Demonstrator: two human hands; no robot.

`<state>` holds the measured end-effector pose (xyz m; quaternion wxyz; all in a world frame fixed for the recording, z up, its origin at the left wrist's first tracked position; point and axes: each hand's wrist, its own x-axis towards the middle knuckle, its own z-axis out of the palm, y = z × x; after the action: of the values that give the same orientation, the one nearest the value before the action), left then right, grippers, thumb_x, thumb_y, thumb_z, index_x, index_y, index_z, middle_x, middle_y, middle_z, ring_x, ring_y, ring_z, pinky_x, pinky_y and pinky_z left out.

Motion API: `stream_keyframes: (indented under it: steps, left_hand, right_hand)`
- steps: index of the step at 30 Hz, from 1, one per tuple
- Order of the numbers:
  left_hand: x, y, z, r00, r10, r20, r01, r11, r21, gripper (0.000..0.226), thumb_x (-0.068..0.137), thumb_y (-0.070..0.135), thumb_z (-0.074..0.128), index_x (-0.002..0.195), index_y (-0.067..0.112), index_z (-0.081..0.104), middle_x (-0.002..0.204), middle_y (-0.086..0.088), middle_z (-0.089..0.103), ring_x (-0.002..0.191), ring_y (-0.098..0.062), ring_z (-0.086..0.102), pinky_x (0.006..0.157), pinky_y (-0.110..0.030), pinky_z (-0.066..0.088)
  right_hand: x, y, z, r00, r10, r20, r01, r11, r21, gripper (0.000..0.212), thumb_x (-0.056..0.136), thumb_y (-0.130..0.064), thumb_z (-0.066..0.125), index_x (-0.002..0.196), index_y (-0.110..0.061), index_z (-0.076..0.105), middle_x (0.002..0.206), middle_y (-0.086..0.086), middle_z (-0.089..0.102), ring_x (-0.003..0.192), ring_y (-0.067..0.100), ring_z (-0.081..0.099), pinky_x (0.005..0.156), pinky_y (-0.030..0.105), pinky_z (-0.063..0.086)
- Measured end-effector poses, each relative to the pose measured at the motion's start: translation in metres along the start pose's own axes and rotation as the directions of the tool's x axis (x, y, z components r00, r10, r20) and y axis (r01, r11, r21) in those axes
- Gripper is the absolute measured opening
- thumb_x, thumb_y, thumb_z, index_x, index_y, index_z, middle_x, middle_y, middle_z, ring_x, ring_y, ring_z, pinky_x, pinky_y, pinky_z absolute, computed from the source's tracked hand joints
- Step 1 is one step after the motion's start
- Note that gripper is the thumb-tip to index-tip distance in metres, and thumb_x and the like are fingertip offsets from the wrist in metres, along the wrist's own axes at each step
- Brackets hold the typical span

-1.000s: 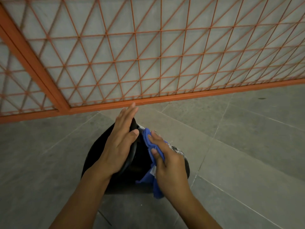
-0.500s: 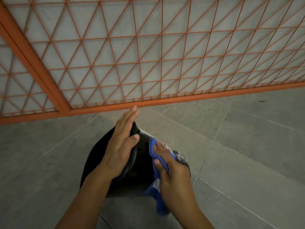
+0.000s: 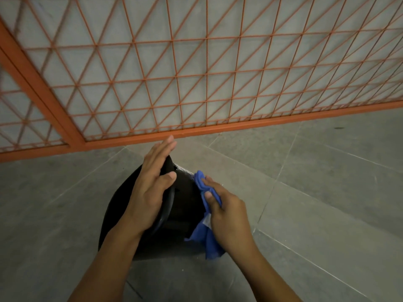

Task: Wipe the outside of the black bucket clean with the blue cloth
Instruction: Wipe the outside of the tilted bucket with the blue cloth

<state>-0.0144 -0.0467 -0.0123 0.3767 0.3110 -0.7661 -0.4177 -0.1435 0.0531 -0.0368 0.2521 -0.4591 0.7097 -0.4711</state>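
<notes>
The black bucket (image 3: 185,205) lies tipped on the grey tiled floor at lower centre. My left hand (image 3: 152,188) rests flat on its upper side with straight fingers and the thumb over the rim, steadying it. My right hand (image 3: 226,216) is closed on the bunched blue cloth (image 3: 205,190) and presses it against the bucket's right outer wall, where pale dirt specks show near the top. A loose end of the cloth hangs down below my right wrist. Much of the bucket is hidden under both hands.
An orange metal grid gate (image 3: 196,83) with a thick bottom rail stands just beyond the bucket. Grey floor tiles (image 3: 316,192) spread out to the right and left.
My right hand has slid the blue cloth along the bucket's right side, from the middle toward the right edge. My left hand stays in place on the bucket.
</notes>
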Motion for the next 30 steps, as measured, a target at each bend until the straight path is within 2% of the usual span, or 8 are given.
stream_keyframes:
  steps: [3,7,9,13,19,23,27,30]
  left_hand:
    - [-0.001,0.004,0.003,1.000,-0.015,0.010,0.015,0.999,-0.035,0.067,0.075,0.039,0.043,0.141,0.025,0.038,0.152,0.015,0.031,0.143,-0.002,0.020,0.120,-0.044,0.016]
    - [0.001,0.001,0.001,1.000,0.012,-0.012,-0.012,0.999,-0.044,0.064,0.075,0.038,0.045,0.138,0.023,0.042,0.150,0.011,0.036,0.142,-0.004,0.024,0.120,-0.040,0.017]
    - [0.005,-0.002,-0.003,0.999,-0.020,-0.035,0.018,0.998,-0.062,0.063,0.074,0.039,0.045,0.136,0.027,0.042,0.150,0.011,0.036,0.142,-0.003,0.025,0.120,-0.037,0.017]
    - [0.006,-0.002,-0.005,0.999,-0.034,-0.021,0.033,0.998,-0.050,0.065,0.074,0.041,0.043,0.138,0.030,0.038,0.152,0.014,0.031,0.143,0.000,0.020,0.121,-0.035,0.015]
    - [0.003,-0.003,-0.006,1.000,-0.001,-0.007,0.000,0.998,-0.061,0.066,0.077,0.039,0.044,0.140,0.022,0.039,0.152,0.010,0.033,0.143,-0.004,0.022,0.120,-0.038,0.016]
    - [0.002,0.000,-0.003,1.000,-0.009,-0.008,0.009,0.998,-0.054,0.064,0.075,0.040,0.044,0.138,0.029,0.038,0.152,0.013,0.032,0.144,-0.003,0.019,0.121,-0.041,0.014]
    - [0.001,0.001,-0.004,1.000,0.025,0.008,-0.025,0.999,-0.038,0.062,0.077,0.037,0.044,0.138,0.028,0.039,0.151,0.011,0.034,0.143,-0.004,0.023,0.120,-0.041,0.016]
    - [0.003,-0.002,-0.008,1.000,0.016,-0.019,-0.017,0.998,-0.052,0.062,0.077,0.036,0.045,0.138,0.024,0.041,0.150,0.008,0.036,0.142,-0.005,0.026,0.120,-0.039,0.018]
  right_hand:
    - [-0.007,0.007,-0.003,0.996,0.076,-0.046,-0.078,0.997,-0.022,0.037,0.094,-0.018,0.045,0.130,-0.028,0.047,0.124,0.000,0.060,0.105,0.007,0.057,0.082,0.002,0.036]
    - [-0.021,-0.006,0.001,0.999,-0.029,0.015,0.029,0.999,0.033,0.038,0.093,-0.016,0.048,0.130,-0.027,0.047,0.134,-0.013,0.048,0.122,-0.008,0.040,0.101,0.004,0.029]
    - [-0.010,0.003,0.002,1.000,-0.021,0.017,0.020,0.999,0.033,0.037,0.093,-0.016,0.047,0.128,-0.026,0.049,0.126,-0.014,0.052,0.106,-0.019,0.046,0.089,-0.006,0.030]
    - [-0.007,0.020,-0.002,0.991,0.121,-0.059,-0.123,0.992,-0.036,0.036,0.095,-0.019,0.044,0.130,-0.028,0.046,0.124,-0.003,0.058,0.099,0.001,0.055,0.073,-0.010,0.030]
    - [-0.006,0.018,-0.002,0.999,0.046,0.021,-0.046,0.998,-0.033,0.037,0.094,-0.019,0.044,0.130,-0.027,0.047,0.120,-0.011,0.056,0.096,-0.013,0.052,0.081,-0.006,0.031]
    - [-0.004,0.029,-0.004,0.988,0.137,-0.076,-0.139,0.990,-0.015,0.032,0.095,-0.016,0.043,0.125,-0.026,0.051,0.111,-0.006,0.060,0.110,0.012,0.056,0.080,0.002,0.038]
    - [-0.019,0.009,-0.001,0.998,0.053,0.015,-0.054,0.998,0.027,0.039,0.094,-0.017,0.044,0.132,-0.025,0.045,0.127,-0.015,0.047,0.116,-0.005,0.043,0.091,-0.006,0.026]
    - [0.002,0.014,-0.002,0.999,-0.015,0.039,0.015,1.000,0.005,0.034,0.094,-0.017,0.045,0.127,-0.024,0.051,0.124,-0.016,0.053,0.113,-0.007,0.045,0.091,-0.004,0.029]
